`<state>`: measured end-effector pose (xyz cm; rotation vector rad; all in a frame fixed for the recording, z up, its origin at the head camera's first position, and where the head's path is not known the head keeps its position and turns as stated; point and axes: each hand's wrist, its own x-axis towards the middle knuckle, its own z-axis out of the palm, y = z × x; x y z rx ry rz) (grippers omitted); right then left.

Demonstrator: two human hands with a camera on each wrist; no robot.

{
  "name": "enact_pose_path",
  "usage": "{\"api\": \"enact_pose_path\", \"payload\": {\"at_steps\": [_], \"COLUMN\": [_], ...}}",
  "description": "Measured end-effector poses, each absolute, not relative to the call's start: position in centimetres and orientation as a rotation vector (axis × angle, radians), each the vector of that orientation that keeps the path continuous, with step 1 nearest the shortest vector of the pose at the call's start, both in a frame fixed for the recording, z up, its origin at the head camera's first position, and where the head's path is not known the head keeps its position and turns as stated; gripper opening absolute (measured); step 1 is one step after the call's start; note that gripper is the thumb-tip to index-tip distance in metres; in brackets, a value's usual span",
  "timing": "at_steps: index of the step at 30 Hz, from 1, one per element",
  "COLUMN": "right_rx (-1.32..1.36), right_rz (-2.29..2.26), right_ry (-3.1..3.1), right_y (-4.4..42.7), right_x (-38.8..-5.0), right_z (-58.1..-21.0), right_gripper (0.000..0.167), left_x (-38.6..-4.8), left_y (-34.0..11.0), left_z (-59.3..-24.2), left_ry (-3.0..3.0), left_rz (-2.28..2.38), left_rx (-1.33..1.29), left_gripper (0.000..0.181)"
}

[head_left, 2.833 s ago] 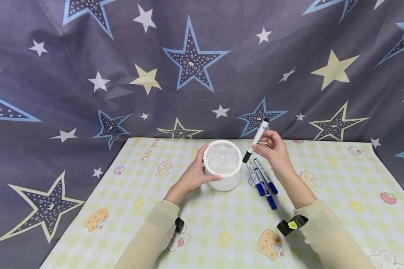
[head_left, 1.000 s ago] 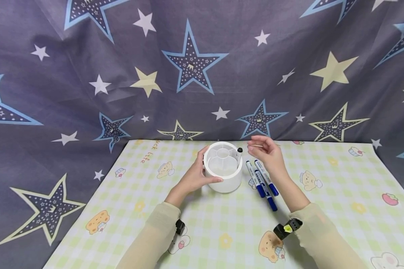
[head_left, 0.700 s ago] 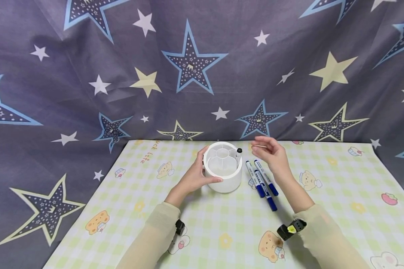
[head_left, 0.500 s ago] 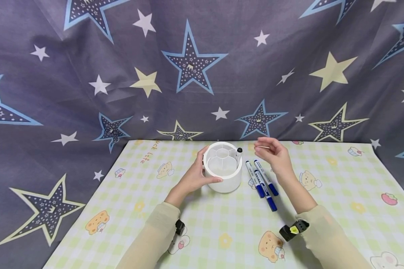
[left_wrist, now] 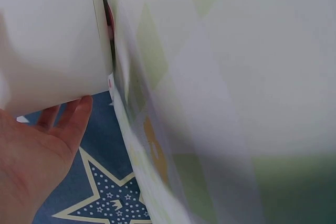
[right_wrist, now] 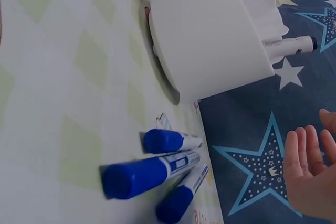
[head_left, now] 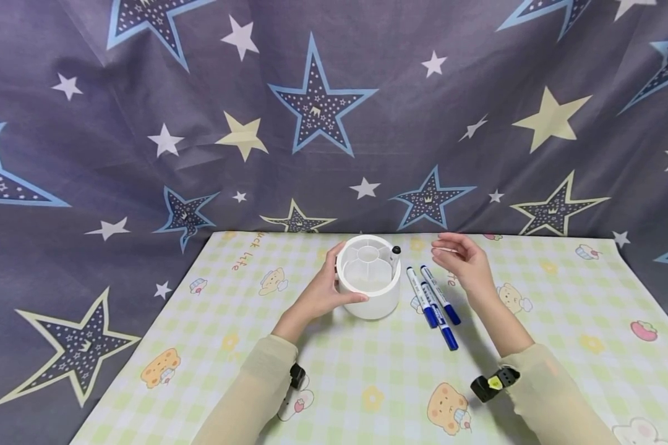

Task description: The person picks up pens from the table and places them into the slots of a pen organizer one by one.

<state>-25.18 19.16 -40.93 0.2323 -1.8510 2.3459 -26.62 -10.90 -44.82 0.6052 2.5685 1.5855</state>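
A round white pen holder [head_left: 372, 304] with inner compartments stands on the table. My left hand [head_left: 324, 285] grips its left side, thumb across the front and fingers round the back. One black-capped marker [head_left: 396, 254] stands in a right-hand compartment, its end poking above the rim. My right hand [head_left: 466, 267] hovers to the right of the holder, fingers loosely bent and holding nothing. Three blue-capped whiteboard markers [head_left: 440, 296] lie together on the cloth between the holder and that hand. The right wrist view shows their blue caps [right_wrist: 137, 176] close up.
A green-and-white checked cloth [head_left: 334, 383] with cartoon prints covers the table. Behind its far edge hangs a dark curtain [head_left: 289, 173] patterned with stars. A black wrist camera [head_left: 492, 383] sits on the right forearm.
Earlier my right hand held the black-capped marker beside the holder. That marker now stands inside, released, and the hand has drawn away to the right. My left hand keeps its grip.
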Motion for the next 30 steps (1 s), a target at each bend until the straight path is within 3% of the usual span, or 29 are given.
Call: {"api": "enact_pose_path", "payload": {"at_steps": [20, 30], "right_rx": [0.123, 0.047], "right_rz": [2.336, 2.271], "right_ry": [-2.01, -2.204], "right_y": [21.3, 21.9], "right_x": [-25.6, -25.8], "right_z": [-43.7, -44.7], "right_gripper": [0.032, 0.051], "left_x": [-26.7, -26.7], "left_y": [-10.9, -10.9], "left_z": [-44.8, -44.9], "left_ry": [2.563, 2.554], "left_rz": [1.59, 1.602], "left_rx": [0.617, 0.623], "left_gripper": [0.121, 0.121]}}
